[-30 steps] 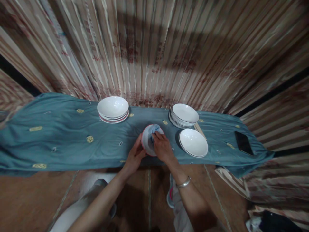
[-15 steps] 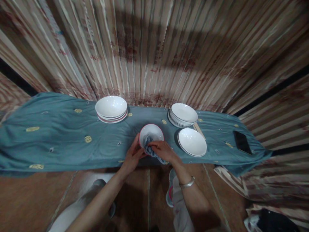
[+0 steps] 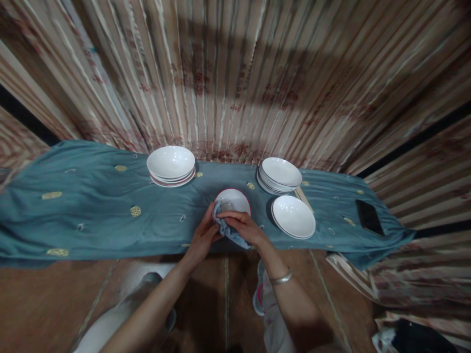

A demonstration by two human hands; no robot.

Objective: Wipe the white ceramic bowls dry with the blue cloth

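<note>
A white bowl with a red rim is tilted toward me at the front middle of the covered table. My left hand grips its left side, fingers closed around the edge. In my right hand is a crumpled blue-grey cloth, pressed against the bowl's inner left wall near the rim. Part of the cloth hangs over the bowl's near edge. The bowl's underside is hidden by my hands and the cloth.
A stack of white bowls and plates stands at the back left. To the right are another stack and a few shallow bowls, with a wooden strip beside them. A black phone lies far right on the green tablecloth.
My right hand has moved the cloth from the bowl's inner bottom leftward to its left wall and rim. My left hand keeps its hold on the bowl.
</note>
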